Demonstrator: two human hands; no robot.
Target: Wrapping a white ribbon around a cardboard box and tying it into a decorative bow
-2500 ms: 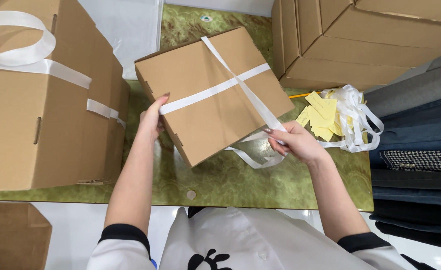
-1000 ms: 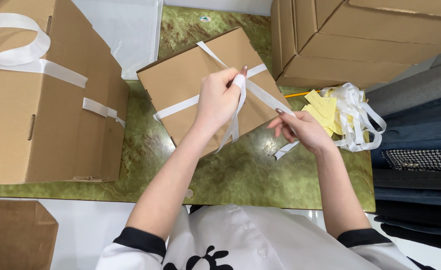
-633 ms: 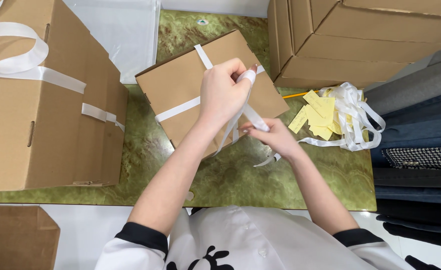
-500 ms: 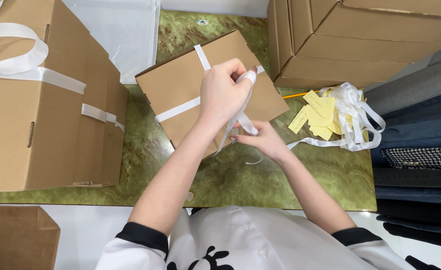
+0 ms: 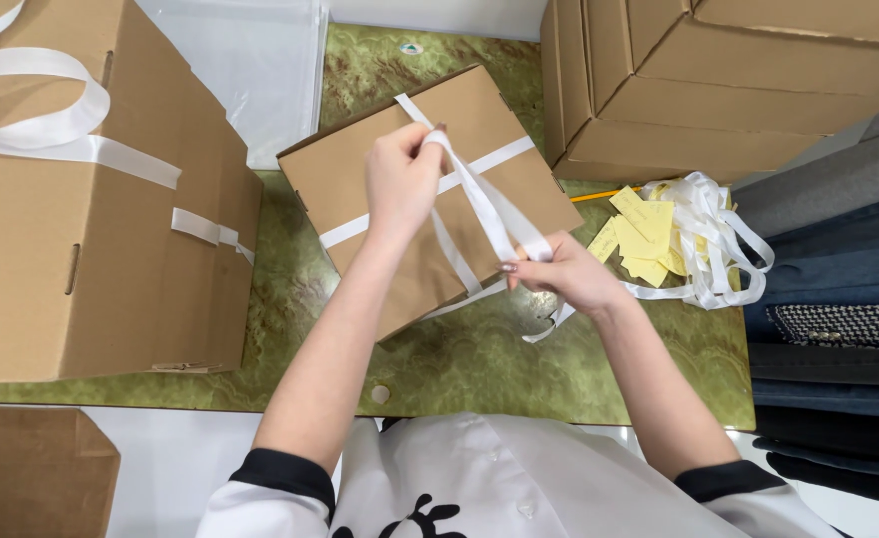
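A flat brown cardboard box (image 5: 360, 189) lies tilted on the green marbled table (image 5: 479, 364), crossed by a white ribbon (image 5: 484, 204). My left hand (image 5: 401, 184) is over the box's middle, pinching the ribbon where its bands cross. My right hand (image 5: 559, 274) is at the box's near right edge, gripping the ribbon's loose strands, which stretch taut up to my left hand. One loose end hangs below my right hand.
A large ribboned cardboard box (image 5: 81, 199) stands at the left. Stacked cardboard boxes (image 5: 718, 80) fill the back right. Yellow paper tags (image 5: 643, 234) and a white ribbon heap (image 5: 718, 239) lie at the right. A clear plastic bag (image 5: 250, 60) lies behind, folded dark cloth (image 5: 838, 299) at far right.
My left hand moved from the box's left edge onto its top and took hold of the ribbon. My right hand dipped under the ribbon, then drew its strands out to the right.
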